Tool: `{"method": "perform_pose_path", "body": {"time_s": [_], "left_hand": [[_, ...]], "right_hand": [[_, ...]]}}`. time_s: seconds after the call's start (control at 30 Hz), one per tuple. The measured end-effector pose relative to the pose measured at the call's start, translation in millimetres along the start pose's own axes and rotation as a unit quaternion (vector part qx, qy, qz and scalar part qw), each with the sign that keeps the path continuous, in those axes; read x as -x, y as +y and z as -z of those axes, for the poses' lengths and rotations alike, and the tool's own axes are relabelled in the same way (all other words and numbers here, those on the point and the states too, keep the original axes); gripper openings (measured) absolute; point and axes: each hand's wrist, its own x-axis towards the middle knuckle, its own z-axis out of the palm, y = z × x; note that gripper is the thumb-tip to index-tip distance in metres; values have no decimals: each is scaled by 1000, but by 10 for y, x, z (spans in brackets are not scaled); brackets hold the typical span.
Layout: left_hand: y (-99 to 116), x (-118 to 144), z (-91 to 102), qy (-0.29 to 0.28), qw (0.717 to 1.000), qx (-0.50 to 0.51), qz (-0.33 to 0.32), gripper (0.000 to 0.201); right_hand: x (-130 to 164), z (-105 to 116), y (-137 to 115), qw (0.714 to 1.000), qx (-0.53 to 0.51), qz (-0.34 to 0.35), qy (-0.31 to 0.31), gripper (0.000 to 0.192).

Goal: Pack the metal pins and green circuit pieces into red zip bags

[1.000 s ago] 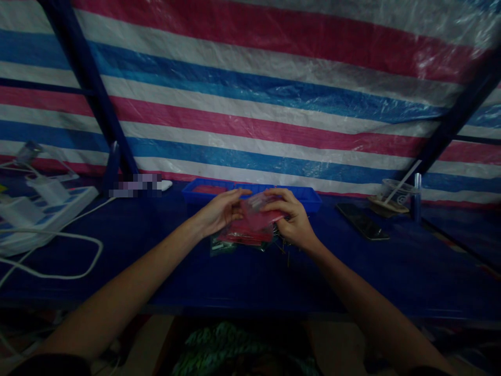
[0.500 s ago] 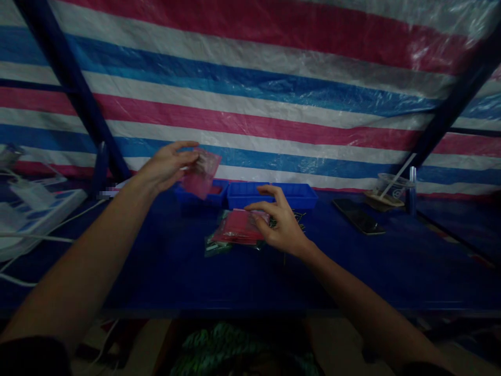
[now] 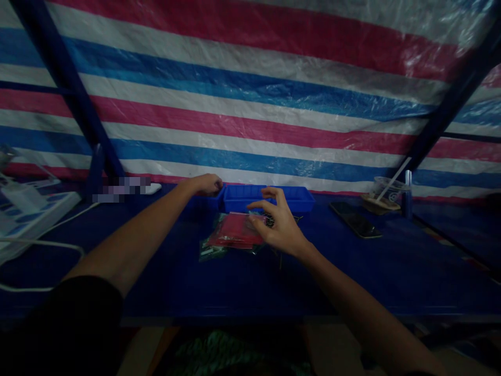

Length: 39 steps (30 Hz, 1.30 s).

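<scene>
Pouches [image 3: 235,236] flat, long axis leftward, under right hand [image 3: 279,230].

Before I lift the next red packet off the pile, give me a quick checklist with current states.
1. Right hand over the packet pile, fingers spread: ok.
2. Fingertips actually pinching the top packet: cannot tell, too dim.
3. Left hand at the left end of the blue tray, away from the pile: ok.
4. Left hand emptied: cannot tell, fingers curled and turned away.
5. Phone and cup with straw clear of both arms, off to the right: ok.
6. White cable away from the pile: ok.
</scene>
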Motion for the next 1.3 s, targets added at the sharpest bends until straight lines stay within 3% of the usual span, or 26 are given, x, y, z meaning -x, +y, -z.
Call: {"method": "perform_pose_path", "body": {"time_s": [0.1, 0.13, 0.23, 0.3, 0.4, 0.5, 0.6, 0.8, 0.9, 1.13, 1.3], "left_hand": [[-82, 68, -31, -73, 991, -112, 7, 22], [-95, 105, -16, -67, 986, -154, 1, 23], [-75, 261, 52, 45, 966, -252, -22, 23], [-35, 386, 91, 70, 949, -306, -15, 31], [-15, 549, 127, -19, 939, -343, 33, 51], [-75, 639, 141, -92, 927, -357, 69, 58], [-147, 693, 151, -98, 925, -359, 75, 60], [-156, 871, 194, 13, 909, -411, 66, 58], [-160, 923, 191, 11, 906, -415, 87, 60], [-235, 937, 143, -10, 912, -400, 91, 57], [-143, 982, 90, 52, 922, -382, 46, 45]], "right_hand": [[-8, 1, 31, 1000, 14, -16, -1, 18], [-8, -3, 46, 999, 23, -20, -11, 18], [0, -18, 96, 994, 67, -20, -81, 22], [14, -32, 119, 983, 109, -17, -145, 25], [40, -55, 128, 959, 167, -17, -226, 29], [54, -70, 115, 945, 193, -25, -264, 30], [56, -63, 102, 939, 204, -36, -276, 34], [56, -25, 95, 931, 207, -54, -294, 46], [58, -25, 101, 931, 204, -53, -298, 48], [67, -43, 117, 933, 205, -37, -292, 41], [18, -14, 79, 947, 174, -60, -265, 26]]}}
